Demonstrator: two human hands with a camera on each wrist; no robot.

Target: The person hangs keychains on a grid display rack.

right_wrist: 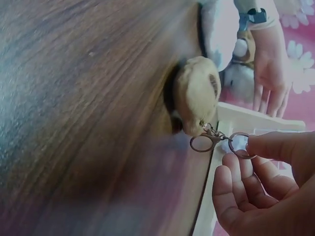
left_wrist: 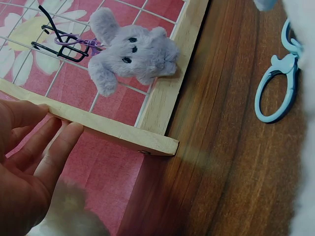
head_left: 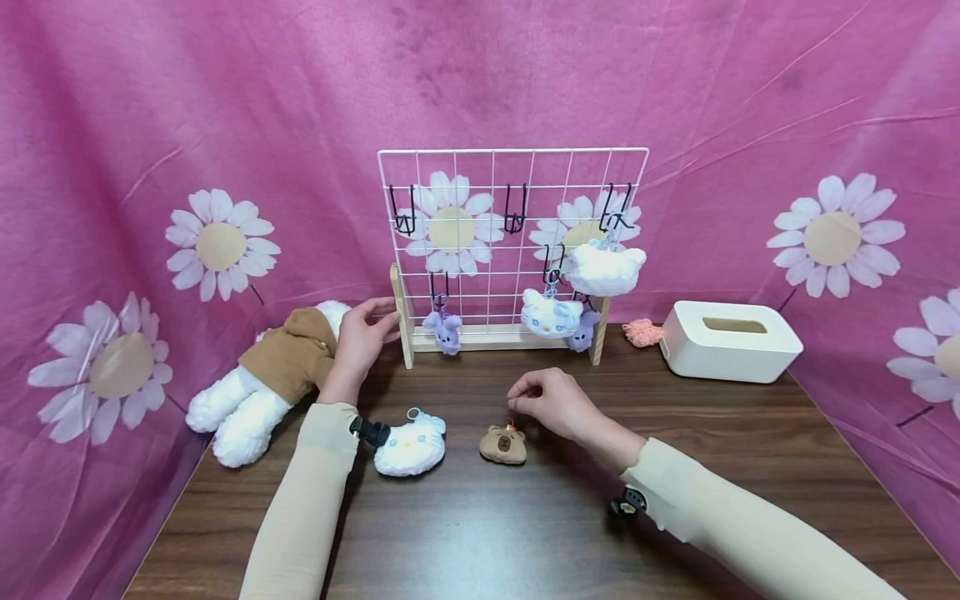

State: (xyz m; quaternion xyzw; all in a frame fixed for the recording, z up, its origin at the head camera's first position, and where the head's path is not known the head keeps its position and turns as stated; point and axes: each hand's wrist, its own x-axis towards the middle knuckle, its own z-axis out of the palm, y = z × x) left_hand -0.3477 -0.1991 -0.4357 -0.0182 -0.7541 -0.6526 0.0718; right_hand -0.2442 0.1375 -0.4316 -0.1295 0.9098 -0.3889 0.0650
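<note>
My right hand (head_left: 558, 404) pinches the metal ring (right_wrist: 241, 146) of a brown animal-face plush keychain (head_left: 502, 446) between thumb and finger; the plush rests on the table. With its fingertips, my left hand (head_left: 363, 342) touches the wooden side post (left_wrist: 115, 130) of a white wire grid rack (head_left: 492, 152). The fingers (left_wrist: 61, 155) lie fairly straight against the post's outer side. By the left wrist, a white cat-face plush keychain (head_left: 408, 448) with a light blue clasp (left_wrist: 266, 96) lies on the table.
Black hooks hold lilac plush keychains (head_left: 447, 332) and white cat-face plush keychains (head_left: 551, 315) on the grid. An upper-middle hook (head_left: 515, 212) is bare. A white doll in brown clothing (head_left: 288, 358) lies left. At right are a pink yarn-like item (head_left: 642, 332) and a white tissue box (head_left: 727, 346).
</note>
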